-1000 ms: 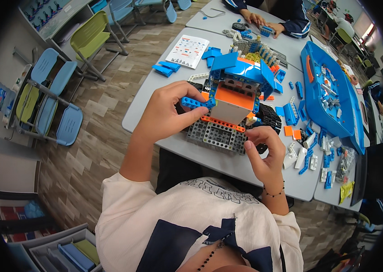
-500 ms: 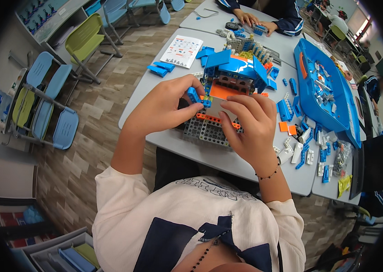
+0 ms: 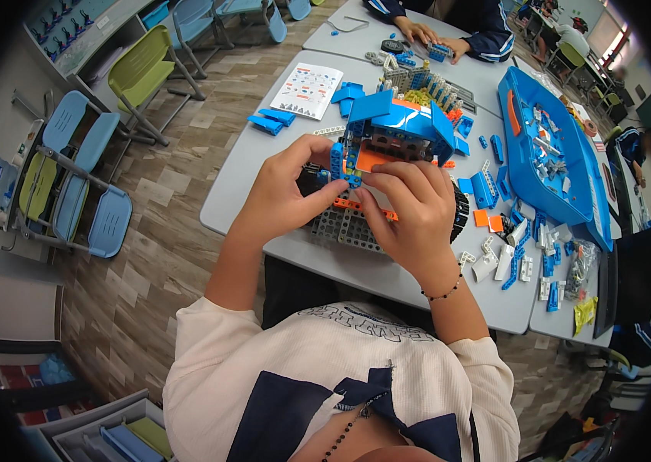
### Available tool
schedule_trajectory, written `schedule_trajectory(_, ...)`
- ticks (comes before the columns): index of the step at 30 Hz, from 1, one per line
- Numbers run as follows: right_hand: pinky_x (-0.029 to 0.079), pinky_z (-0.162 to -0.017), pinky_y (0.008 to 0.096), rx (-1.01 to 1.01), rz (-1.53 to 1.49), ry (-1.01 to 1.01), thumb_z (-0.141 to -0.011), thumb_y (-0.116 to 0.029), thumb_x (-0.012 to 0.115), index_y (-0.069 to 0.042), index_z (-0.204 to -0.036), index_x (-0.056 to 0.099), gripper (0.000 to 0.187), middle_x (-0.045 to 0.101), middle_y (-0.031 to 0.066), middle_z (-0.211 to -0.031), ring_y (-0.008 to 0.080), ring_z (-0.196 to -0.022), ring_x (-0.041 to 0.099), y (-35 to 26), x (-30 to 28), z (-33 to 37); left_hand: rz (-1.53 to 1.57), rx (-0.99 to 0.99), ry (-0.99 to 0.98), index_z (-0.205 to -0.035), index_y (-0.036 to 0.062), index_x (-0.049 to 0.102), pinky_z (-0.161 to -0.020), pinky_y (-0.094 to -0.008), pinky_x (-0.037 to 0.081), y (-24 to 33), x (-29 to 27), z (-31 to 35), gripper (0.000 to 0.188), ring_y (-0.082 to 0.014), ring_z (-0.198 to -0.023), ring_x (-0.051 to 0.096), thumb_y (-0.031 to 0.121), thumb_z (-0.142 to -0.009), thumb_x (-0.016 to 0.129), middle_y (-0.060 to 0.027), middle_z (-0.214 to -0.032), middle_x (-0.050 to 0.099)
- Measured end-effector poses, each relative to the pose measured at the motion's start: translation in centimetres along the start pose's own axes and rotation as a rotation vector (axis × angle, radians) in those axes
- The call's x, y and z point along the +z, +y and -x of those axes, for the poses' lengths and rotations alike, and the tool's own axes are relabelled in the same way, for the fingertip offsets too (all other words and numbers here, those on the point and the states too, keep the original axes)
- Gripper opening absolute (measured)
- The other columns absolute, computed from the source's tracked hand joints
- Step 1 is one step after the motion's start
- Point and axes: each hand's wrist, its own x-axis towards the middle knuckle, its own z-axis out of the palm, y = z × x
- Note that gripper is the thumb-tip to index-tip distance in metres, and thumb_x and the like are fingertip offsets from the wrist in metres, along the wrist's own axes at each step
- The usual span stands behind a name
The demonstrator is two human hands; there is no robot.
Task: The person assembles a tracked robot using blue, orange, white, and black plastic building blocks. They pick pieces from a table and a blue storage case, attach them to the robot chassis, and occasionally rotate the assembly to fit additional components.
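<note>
A half-built brick vehicle [image 3: 406, 119] with blue panels, orange parts and a grey studded base [image 3: 344, 223] stands at the table edge before me. My left hand [image 3: 287, 181] is closed round its left front, thumb and fingers on an upright blue beam [image 3: 336, 158] with holes. From the right, my right hand [image 3: 414, 208] reaches the vehicle's front, its thumb and fingertips drawn together by the blue beam's lower end. What those fingertips pinch, if anything, is hidden. Below them an orange beam [image 3: 348, 204] crosses the front. A black track [image 3: 460, 212] shows beside my right hand.
An instruction sheet [image 3: 306, 90] and blue panels [image 3: 270, 122] lie left on the table [image 3: 240, 181]. A blue parts bin [image 3: 514, 142] stands right, above scattered white and blue pieces [image 3: 506, 258]. Across the table, another person's hands [image 3: 437, 42] handle a blue part.
My right hand has moved left and its fingers have closed in toward the blue beam. That beam, tilted before, now stands upright in my left hand.
</note>
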Motion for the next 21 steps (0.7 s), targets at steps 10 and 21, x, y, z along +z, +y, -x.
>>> schedule_trajectory(10,0.043,-0.069,0.0343,0.033,-0.017,-0.001,-0.069,-0.013,0.076,-0.01,-0.083,0.067,0.017,0.065,0.0022,-0.086,0.0212,-0.078,0.058,0.05,0.18,0.13,0.009,-0.022,0.025,-0.107,-0.0009,0.066,-0.09,-0.031,0.048,-0.66,0.41,0.57,0.033,-0.0183,-0.101,0.064,0.008,-0.076,0.074,-0.0114,-0.109,0.068)
schedule_trajectory(21,0.043,-0.07,0.0319,0.048,-0.022,-0.005,-0.068,-0.011,0.078,-0.011,-0.084,0.069,0.019,0.067,0.0011,-0.084,0.0197,-0.076,0.058,-0.04,0.06,0.16,-0.03,0.086,0.112,-0.096,-0.0001,0.068,-0.079,-0.0295,0.051,-1.03,1.14,0.46,0.024,-0.0207,-0.088,0.067,0.007,-0.074,0.075,-0.0119,-0.096,0.07)
